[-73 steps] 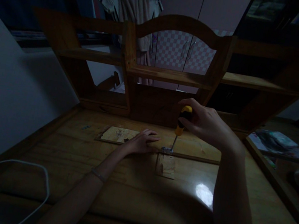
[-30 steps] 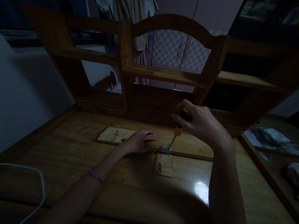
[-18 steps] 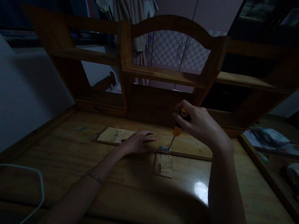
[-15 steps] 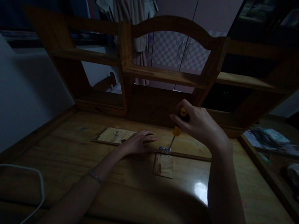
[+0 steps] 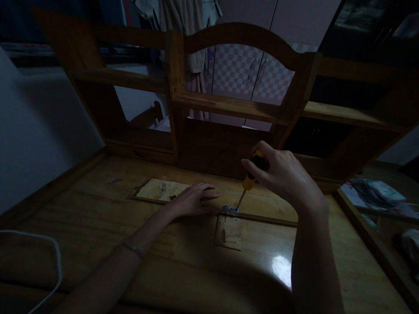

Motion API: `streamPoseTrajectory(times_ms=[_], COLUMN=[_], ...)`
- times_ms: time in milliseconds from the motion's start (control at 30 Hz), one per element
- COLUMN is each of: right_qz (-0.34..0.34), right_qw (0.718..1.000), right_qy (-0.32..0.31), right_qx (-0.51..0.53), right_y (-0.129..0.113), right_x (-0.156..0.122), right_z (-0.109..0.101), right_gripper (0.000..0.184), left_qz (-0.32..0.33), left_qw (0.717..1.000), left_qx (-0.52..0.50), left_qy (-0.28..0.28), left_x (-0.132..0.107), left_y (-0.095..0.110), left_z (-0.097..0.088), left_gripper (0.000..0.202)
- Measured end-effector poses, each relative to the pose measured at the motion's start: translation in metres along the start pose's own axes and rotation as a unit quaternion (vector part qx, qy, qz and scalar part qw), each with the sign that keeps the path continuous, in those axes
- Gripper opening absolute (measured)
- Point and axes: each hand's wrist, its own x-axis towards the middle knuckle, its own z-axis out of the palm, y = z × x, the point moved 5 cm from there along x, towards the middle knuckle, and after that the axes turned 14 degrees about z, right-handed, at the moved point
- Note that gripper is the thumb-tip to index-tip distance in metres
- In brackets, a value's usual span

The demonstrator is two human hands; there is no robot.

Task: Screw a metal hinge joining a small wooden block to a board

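Note:
My right hand (image 5: 281, 173) is closed round the yellow and black handle of a screwdriver (image 5: 249, 180), held nearly upright. Its tip stands on a small metal hinge (image 5: 230, 210) where a long wooden board (image 5: 265, 207) meets a small wooden piece (image 5: 229, 231) on the desk. My left hand (image 5: 193, 199) lies flat on the long board just left of the hinge, fingers stretched out and pressing down.
A wooden desk (image 5: 161, 256) with a shelf unit (image 5: 234, 105) at its back fills the view. A white cable (image 5: 36, 251) loops at the front left. Papers and cloth (image 5: 404, 216) lie on a side surface at right. Clothes (image 5: 175, 1) hang behind.
My right hand has shifted its grip slightly on the screwdriver handle, with the tip staying on the hinge. The left hand has stayed flat on the board.

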Motion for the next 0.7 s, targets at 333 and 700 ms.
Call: streamPoseTrajectory(times_ms=[333, 700], right_qz=[-0.027, 0.021], right_qw=[0.999, 1.0], right_qy=[-0.015, 0.003], right_qx=[0.035, 0.018], right_y=[-0.0039, -0.006], right_x=[-0.001, -0.0027], right_z=[-0.0006, -0.0013], right_gripper=[0.046, 0.045], left_qz=[-0.009, 0.005], left_qw=[1.0, 1.0], left_qx=[0.004, 0.012], left_qy=[-0.002, -0.004], left_x=[-0.0006, 0.0002], left_y=[-0.0008, -0.0036], left_z=[0.0007, 0.0033], left_gripper=[0.062, 0.062])
